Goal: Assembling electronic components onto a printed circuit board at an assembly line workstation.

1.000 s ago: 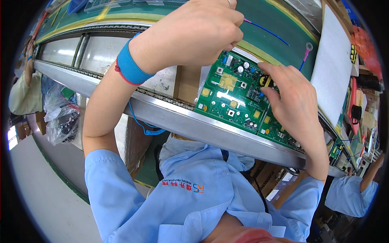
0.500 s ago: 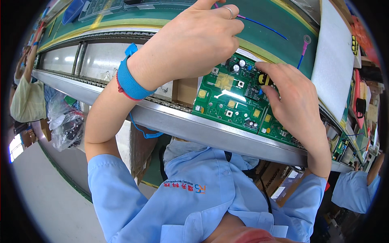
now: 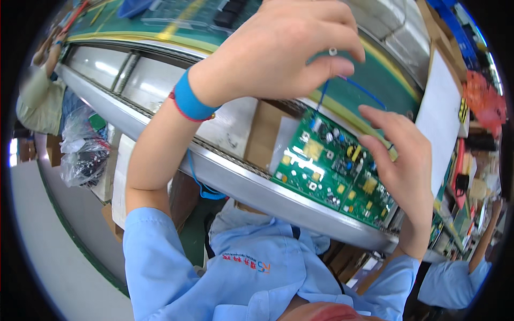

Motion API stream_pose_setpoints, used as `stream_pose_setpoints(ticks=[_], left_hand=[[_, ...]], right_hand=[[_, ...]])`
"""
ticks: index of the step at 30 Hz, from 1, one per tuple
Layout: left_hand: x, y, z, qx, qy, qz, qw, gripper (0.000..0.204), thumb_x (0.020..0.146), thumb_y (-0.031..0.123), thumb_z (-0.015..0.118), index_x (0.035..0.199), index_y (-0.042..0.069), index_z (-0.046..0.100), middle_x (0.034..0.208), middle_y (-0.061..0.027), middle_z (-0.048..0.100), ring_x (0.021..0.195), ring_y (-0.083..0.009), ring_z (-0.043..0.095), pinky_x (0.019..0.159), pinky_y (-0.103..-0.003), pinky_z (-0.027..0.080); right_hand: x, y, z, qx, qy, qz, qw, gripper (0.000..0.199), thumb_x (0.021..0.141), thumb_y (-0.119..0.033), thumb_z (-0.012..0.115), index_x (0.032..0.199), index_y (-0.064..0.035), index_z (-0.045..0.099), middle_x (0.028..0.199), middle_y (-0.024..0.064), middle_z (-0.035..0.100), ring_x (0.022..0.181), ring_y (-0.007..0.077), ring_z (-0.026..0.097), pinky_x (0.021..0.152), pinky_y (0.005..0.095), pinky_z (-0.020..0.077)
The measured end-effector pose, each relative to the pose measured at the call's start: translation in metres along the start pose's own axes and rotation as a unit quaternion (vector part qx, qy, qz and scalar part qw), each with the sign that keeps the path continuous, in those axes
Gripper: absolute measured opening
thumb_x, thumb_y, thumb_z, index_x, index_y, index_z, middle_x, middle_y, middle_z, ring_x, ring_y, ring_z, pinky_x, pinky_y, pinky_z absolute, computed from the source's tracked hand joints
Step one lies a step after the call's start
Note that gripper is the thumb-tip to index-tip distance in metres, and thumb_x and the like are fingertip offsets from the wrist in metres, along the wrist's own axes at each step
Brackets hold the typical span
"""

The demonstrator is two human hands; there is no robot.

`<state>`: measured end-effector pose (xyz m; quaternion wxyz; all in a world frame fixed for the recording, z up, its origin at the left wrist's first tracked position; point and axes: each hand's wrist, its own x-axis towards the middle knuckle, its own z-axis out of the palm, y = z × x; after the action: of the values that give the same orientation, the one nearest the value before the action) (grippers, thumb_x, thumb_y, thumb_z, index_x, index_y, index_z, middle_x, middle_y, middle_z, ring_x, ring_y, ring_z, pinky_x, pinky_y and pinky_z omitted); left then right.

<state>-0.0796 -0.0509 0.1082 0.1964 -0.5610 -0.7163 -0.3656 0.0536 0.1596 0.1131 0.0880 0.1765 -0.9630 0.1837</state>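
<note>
My left hand (image 3: 289, 51), with a blue wristband, hovers past the upper left corner of a green circuit board (image 3: 300, 187). Thumb and index finger curl toward each other around a small pale round piece (image 3: 333, 52), whose kind I cannot make out. Below the thumb a blue wire (image 3: 323, 95) runs down to the board's upper edge, its upper end hidden. Another stretch of blue wire (image 3: 369, 93) with a pink sleeve trails rightward. Over the board's right part, my right hand (image 3: 401, 150) has thumb and forefinger apart, nothing visible between them.
The board lies across a conveyor with a metal rail (image 3: 241, 187). Beyond is a green work surface (image 3: 396, 83) with dark parts (image 3: 230, 13) in a clear tray. A white foam sheet (image 3: 441, 101) stands on the right. Co-workers' arms show at both sides.
My left hand has moved rightward and its thumb has come into sight. My right hand has drawn back from the components to the right. The whole view has shifted slightly.
</note>
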Motion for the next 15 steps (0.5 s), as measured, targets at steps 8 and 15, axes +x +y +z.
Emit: stream_pose_setpoints(ticks=[8,15], left_hand=[[-0.037,-0.097,-0.027,0.269,0.131,-0.207,0.931,0.02,0.079,0.008,0.061,0.099,0.007,0.065,0.095,-0.0114,0.063,0.098,-0.0296,0.057,0.094,-0.044,0.033],[-0.042,-0.12,-0.007,0.295,0.084,-0.257,0.917,0.034,0.082,0.01,0.059,0.115,0.005,0.057,0.102,-0.0152,0.061,0.101,-0.0326,0.057,0.096,-0.052,0.033]], right_hand=[[0.164,0.045,0.024,-0.135,0.056,-0.101,0.984,0.036,0.087,-0.016,0.062,0.122,-0.0064,0.06,0.107,0.0087,0.065,0.09,0.0162,0.065,0.067,0.0275,0.0507],[0.225,0.066,0.075,0.023,0.138,-0.238,0.961,0.044,0.074,-0.019,0.07,0.109,0.0039,0.057,0.107,0.0237,0.06,0.104,0.0389,0.059,0.089,0.0441,0.0494]])
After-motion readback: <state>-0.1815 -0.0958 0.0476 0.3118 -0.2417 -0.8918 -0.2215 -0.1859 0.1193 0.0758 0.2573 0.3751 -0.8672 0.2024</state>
